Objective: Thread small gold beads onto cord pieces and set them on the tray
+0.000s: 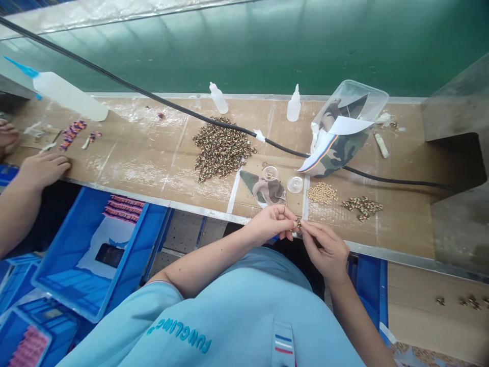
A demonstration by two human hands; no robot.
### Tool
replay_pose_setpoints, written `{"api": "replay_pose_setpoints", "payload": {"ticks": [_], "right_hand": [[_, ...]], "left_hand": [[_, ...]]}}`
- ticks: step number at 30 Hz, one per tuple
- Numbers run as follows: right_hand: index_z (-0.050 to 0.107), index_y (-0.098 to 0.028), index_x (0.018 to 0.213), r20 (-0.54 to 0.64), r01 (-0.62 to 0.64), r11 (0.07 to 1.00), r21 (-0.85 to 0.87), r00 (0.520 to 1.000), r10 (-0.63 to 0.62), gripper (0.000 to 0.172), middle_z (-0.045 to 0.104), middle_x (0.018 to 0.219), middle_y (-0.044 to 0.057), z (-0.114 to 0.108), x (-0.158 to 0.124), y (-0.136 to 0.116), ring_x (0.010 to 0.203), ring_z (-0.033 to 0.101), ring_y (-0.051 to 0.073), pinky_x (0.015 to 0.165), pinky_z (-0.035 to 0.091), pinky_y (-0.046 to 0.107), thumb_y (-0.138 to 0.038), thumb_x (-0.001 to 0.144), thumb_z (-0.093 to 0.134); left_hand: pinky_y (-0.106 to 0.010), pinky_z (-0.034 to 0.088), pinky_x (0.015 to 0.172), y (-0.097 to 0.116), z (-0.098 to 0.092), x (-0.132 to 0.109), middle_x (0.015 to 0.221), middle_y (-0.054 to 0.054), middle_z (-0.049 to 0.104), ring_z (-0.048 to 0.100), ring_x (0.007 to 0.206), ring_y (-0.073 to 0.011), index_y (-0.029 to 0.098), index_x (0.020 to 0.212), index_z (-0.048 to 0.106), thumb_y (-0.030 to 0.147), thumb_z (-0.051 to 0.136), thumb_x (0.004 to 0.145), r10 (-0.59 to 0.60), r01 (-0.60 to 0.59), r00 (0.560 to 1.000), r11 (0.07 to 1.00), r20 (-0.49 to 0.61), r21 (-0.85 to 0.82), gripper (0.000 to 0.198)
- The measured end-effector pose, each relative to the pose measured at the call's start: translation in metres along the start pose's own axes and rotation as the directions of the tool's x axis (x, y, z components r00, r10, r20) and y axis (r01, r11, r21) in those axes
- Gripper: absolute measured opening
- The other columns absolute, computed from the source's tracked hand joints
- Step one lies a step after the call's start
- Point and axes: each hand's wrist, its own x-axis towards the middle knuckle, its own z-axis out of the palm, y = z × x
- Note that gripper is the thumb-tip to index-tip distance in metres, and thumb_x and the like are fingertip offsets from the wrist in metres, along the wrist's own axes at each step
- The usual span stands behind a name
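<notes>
From afar, I saw the left hand (271, 224) and right hand (329, 251) pinch 1 piece (298, 224) together, probably to steady it.

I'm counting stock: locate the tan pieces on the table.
In the head view, the pile of round tan pieces lies right of centre, between white tape and, farther right, a small pile of patterned pieces.

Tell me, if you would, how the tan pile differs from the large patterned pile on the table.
Colour: the tan pile is plain, while the large patterned pile is mottled dark and gold.
Size: the tan pile covers much less of the table than the large patterned pile.
Shared: both are heaps of small loose pieces.
</notes>
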Motion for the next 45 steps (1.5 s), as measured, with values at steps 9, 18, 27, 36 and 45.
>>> {"api": "replay_pose_setpoints", "payload": {"ticks": [9,18,27,36,45], "right_hand": [[0.071,-0.023,0.096,0.002,-0.068,0.998,0.005,0.998,0.068,0.023,0.072,0.087,0.004,-0.0018,0.0042,-0.0037,0.074,0.068,0.012,0.071,0.058,0.023,-0.01,0.08,0.062],[0.072,-0.023,0.091,0.0,-0.107,0.994,0.008,0.994,0.107,0.02,0.072,0.086,0.003,-0.0024,0.0065,-0.0045,0.074,0.069,0.013,0.069,0.058,0.023,-0.011,0.079,0.062],[0.072,-0.024,0.092,0.0,-0.133,0.991,0.017,0.991,0.133,0.02,0.073,0.087,0.003,-0.0022,0.0062,-0.0049,0.074,0.069,0.014,0.07,0.059,0.025,-0.013,0.08,0.061],[0.07,-0.024,0.098,0.008,-0.039,0.998,0.05,0.999,0.039,0.028,0.071,0.089,0.004,-0.0011,0.003,-0.002,0.078,0.068,0.014,0.073,0.059,0.025,-0.006,0.078,0.062],[0.07,-0.024,0.101,0.03,0.039,0.999,0.0,0.999,-0.039,0.029,0.072,0.092,0.005,-0.0012,-0.0009,0.0026,0.078,0.069,0.014,0.074,0.059,0.026,-0.007,0.078,0.062]], "left_hand": [[-0.013,0.036,0.038,-0.0001,-0.0007,0.0008,0.058,0.0,0.065,0.056,0.041,-0.0059,0.012,0.074,0.05,0.007,0.057,0.07,0.007,-0.007,1.0,0.999,0.016,-0.031,0.01],[-0.013,0.036,0.037,0.0021,0.0007,-0.0001,0.057,0.0,0.065,0.056,0.04,-0.0055,0.012,0.073,0.05,0.005,0.055,0.07,-0.006,0.006,1.0,0.999,0.014,-0.041,0.01],[-0.012,0.036,0.037,0.0019,-0.0001,0.0005,0.058,0.0,0.065,0.056,0.041,-0.0052,0.012,0.073,0.05,0.004,0.055,0.071,-0.008,0.008,1.0,0.999,0.016,-0.04,0.009],[-0.013,0.036,0.038,-0.0004,-0.0009,0.0009,0.058,0.001,0.064,0.057,0.042,-0.0059,0.012,0.075,0.05,0.008,0.063,0.071,0.008,-0.007,1.0,0.999,0.022,-0.045,0.014],[-0.013,0.036,0.038,-0.002,-0.0011,0.0003,0.057,0.002,0.063,0.057,0.041,-0.0058,0.012,0.074,0.05,0.007,0.062,0.07,0.013,-0.013,1.0,1.0,0.012,-0.022,0.013]]}}
